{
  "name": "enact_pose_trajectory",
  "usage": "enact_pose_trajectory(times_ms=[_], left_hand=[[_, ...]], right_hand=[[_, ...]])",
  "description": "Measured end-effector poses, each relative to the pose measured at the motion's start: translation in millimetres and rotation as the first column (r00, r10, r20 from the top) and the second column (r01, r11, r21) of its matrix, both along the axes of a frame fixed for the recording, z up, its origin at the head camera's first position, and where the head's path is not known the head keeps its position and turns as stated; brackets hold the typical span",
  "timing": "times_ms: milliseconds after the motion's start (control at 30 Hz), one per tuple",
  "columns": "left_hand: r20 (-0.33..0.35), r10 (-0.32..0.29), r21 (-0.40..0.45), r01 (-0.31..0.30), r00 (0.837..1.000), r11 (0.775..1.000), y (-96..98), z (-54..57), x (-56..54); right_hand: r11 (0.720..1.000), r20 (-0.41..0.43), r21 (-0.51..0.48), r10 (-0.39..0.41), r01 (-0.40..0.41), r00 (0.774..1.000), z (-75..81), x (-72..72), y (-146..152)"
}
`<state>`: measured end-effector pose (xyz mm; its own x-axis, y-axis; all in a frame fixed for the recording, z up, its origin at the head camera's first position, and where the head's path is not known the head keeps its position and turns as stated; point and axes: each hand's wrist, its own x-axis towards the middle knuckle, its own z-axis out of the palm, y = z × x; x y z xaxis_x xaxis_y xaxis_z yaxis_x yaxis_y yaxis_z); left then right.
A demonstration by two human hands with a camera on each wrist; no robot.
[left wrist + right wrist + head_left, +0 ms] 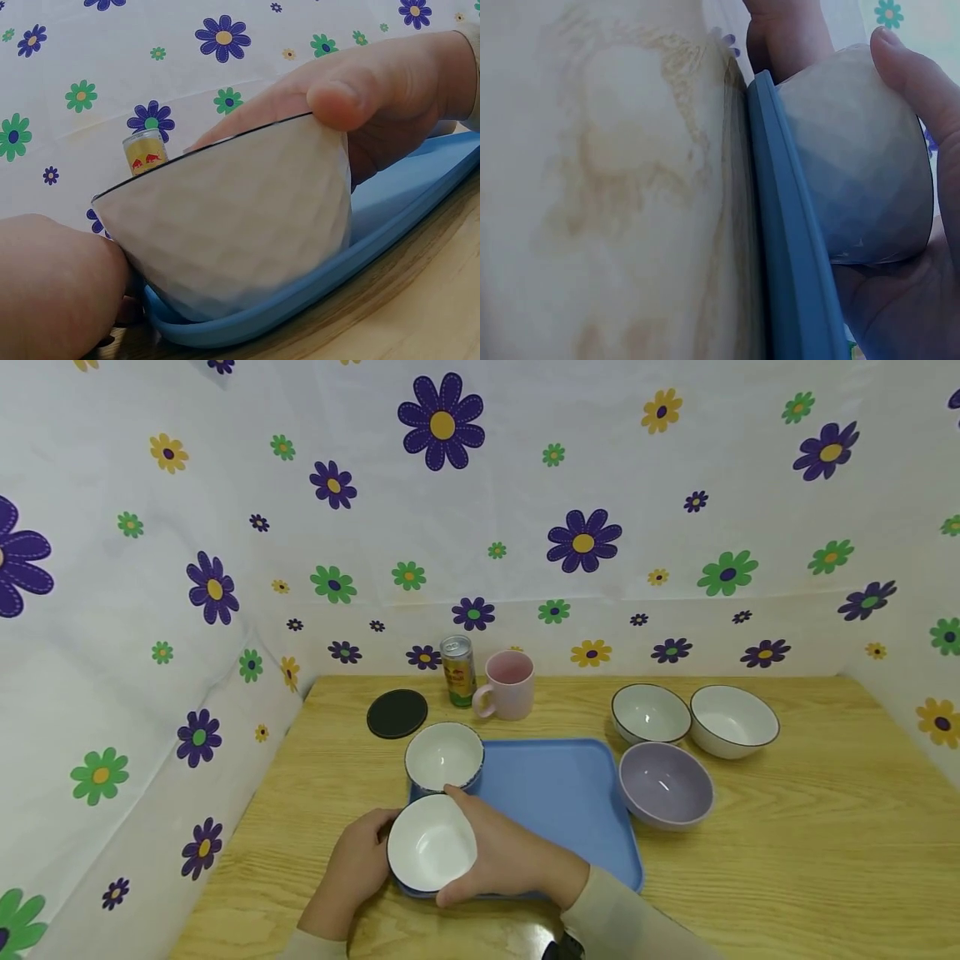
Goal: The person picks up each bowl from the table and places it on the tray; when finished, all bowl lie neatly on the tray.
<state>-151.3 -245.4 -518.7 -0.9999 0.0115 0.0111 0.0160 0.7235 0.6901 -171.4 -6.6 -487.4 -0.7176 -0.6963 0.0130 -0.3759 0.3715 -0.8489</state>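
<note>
A white bowl (431, 845) with a dark rim and a faceted outside sits at the near left corner of a blue tray (558, 789). My right hand (506, 852) grips this bowl from the right, thumb at the near rim and fingers spread along its far side. Against the bowl's left side, by the tray corner, is my left hand (360, 857); its fingertips are mostly hidden behind bowl and tray, so what they hold I cannot tell. Just behind stands another white bowl (444, 758) with a blue-marked rim, on the tray's far left part.
A black round coaster (397, 713), a drink can (458, 671) and a pink mug (510, 687) stand at the back. Right of the tray are a lilac bowl (666, 787) and two white bowls, one left (650, 714), one right (733, 721). Flowered cloth (510, 493) surrounds the wooden table.
</note>
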Motion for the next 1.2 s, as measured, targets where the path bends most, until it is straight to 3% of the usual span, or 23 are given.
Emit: enact_pose_trajectory(times_ms=[400, 567, 767, 1033, 1200], left_hand=[[0.001, -0.01, -0.023, 0.01, 1.0, 1.0, -1.6, 2.6, 0.8], [-0.01, -0.016, -0.02, 0.015, 1.0, 1.0, -1.6, 0.9, 0.6], [-0.018, -0.013, -0.033, 0.012, 1.0, 0.999, -3.5, 0.9, 0.7], [-0.022, -0.035, -0.014, 0.035, 0.999, 0.999, -0.8, 2.0, -0.5], [-0.019, -0.028, -0.019, 0.027, 0.999, 0.999, -1.9, 1.4, -0.4]], right_hand=[[0.999, 0.006, -0.023, 0.043, -0.043, 0.999, -0.5, -2.0, -4], [0.997, 0.049, -0.043, 0.062, -0.06, 0.997, -0.8, -2.9, -1], [0.999, 0.093, 0.004, 0.031, -0.032, 0.995, 6.7, -0.5, 6], [0.994, 0.031, 0.106, -0.04, 0.036, 0.999, 24.1, 2.8, 25], [0.996, -0.058, 0.073, -0.044, 0.049, 0.997, 30.4, 3.4, 34]])
